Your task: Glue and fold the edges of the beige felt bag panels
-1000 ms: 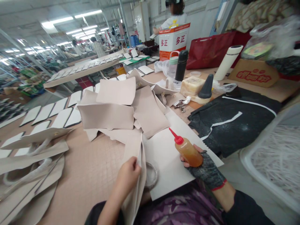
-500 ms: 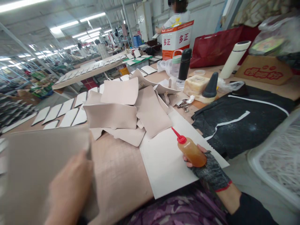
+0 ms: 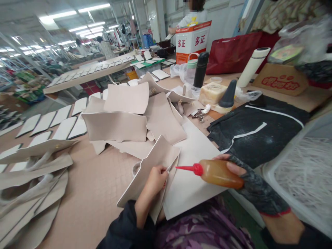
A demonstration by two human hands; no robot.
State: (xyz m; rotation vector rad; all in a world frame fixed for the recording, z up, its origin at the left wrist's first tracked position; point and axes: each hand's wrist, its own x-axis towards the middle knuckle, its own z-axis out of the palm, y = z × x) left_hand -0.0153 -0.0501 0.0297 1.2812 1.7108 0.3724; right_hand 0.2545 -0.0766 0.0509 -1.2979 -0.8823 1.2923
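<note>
My left hand [image 3: 156, 180] grips the edge of a beige leather piece [image 3: 147, 173], which stands tilted near the table's front edge. My right hand [image 3: 237, 171], in a dark fingerless glove, is wrapped round a bottle of amber liquid [image 3: 220, 174]. The bottle lies nearly level, its red nozzle [image 3: 188, 168] pointing left at the leather, a short way from my left fingers. Under both is a white sheet [image 3: 193, 186]. Behind lies a pile of beige leather pieces [image 3: 116, 126].
More beige pieces [image 3: 31, 207] are stacked at the left, near rows of white dark-edged panels [image 3: 61, 116]. Black cloth [image 3: 254, 135] and a clear bin of white strips [image 3: 306, 176] are at the right. Behind stand a black bottle [image 3: 201, 71], a dark cone [image 3: 228, 95] and a person [image 3: 194, 17].
My left hand has moved right from the left side and now holds a leather piece before me. The bottle has tipped from slanting to nearly level. The view has shifted slightly.
</note>
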